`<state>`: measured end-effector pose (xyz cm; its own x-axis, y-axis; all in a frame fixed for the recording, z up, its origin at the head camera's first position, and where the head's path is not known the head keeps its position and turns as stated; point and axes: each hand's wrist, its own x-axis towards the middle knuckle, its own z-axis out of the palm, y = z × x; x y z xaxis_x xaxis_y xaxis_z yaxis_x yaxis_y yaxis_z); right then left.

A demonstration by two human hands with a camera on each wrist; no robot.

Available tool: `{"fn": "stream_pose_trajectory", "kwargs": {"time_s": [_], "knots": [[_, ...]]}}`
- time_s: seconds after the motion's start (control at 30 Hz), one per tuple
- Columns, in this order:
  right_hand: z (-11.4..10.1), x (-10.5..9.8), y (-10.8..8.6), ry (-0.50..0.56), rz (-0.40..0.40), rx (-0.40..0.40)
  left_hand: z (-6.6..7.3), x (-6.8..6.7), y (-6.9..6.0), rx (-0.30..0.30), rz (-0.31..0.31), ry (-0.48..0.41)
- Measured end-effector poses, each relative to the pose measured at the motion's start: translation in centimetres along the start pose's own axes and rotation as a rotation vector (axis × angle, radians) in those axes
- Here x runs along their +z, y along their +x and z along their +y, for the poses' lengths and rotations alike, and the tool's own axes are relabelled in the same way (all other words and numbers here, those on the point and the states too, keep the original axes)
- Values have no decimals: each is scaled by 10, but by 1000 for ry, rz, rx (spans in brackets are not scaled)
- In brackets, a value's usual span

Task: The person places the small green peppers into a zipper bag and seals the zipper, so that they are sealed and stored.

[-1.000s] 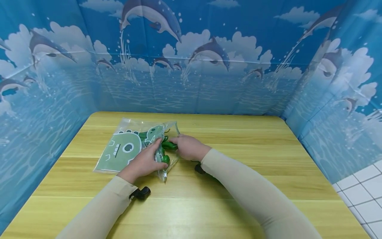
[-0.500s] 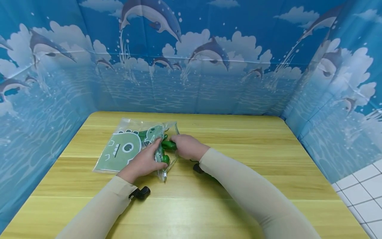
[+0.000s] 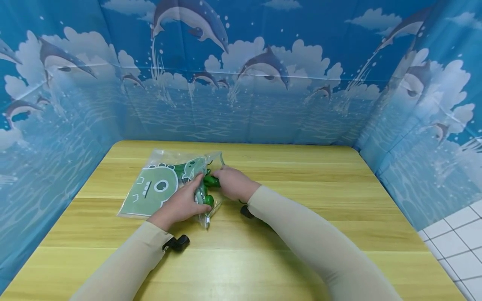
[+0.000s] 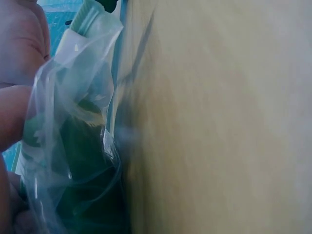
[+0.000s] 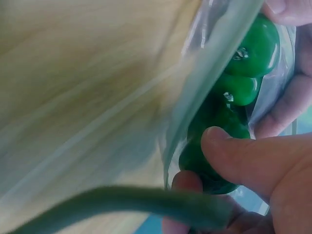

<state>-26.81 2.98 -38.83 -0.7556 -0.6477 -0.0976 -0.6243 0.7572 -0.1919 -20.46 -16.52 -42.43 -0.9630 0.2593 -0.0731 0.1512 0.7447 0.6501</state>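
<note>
the clear bag with a pale green dinosaur print lies on the left far part of the wooden table, its mouth facing right; the left hand grips the bag just beside that mouth, thumb on the near side and fingers farther off; the right hand, right of the mouth, pinches a glossy green piece between thumb and finger; nearer than that piece, a rounded green piece sits at the mouth beside the left thumb; a blue dolphin curtain hangs behind the table; white floor tiles show at the right.
</note>
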Motion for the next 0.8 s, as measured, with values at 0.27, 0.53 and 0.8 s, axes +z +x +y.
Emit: {"fn": "stream_pose_trajectory", "kwargs": {"time_s": [0.27,0.53,0.8], "knots": [[0,2,6,21,-21,0,0,0,0,1,-2,-7],[0,5,8,50,-26,20,0,0,1,-1,-7,-17],[3,7,7,135,22,61,0,-1,1,-2,-4,-17]]}}
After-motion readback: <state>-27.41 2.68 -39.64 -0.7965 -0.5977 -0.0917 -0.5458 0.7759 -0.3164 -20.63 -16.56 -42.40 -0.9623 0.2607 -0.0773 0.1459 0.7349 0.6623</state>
